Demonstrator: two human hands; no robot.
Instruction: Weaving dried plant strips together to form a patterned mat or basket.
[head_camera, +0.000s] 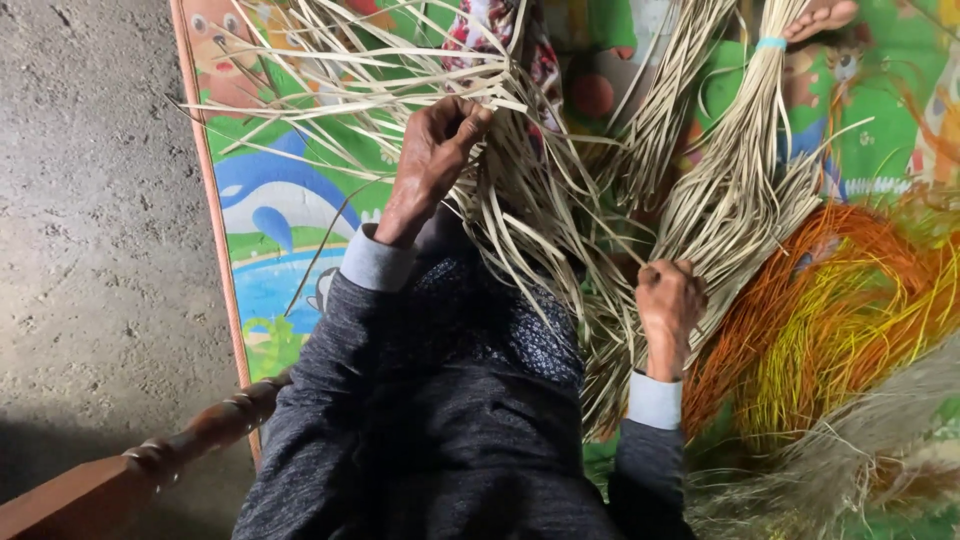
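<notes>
Fingers (470, 120) of the left hand (432, 160) curl shut around loose pale flat reed strips (520, 200) fanned over the lap, while the right hand (668, 305) fists tight on a pale bundle of reed strands (740, 190). Everything sits on a bright cartoon-printed foam play mat (280, 220) over a grey concrete floor (90, 200). Orange and yellow dyed strands (840, 310) lie right, a turned wooden chair arm (150, 460) is cut off below, and what lies beneath the strips is hidden.

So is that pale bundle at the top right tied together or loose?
Tied at the top: a light blue band wraps the pale bundle near its upper end. Below the band, the strips fan out loose.
</notes>
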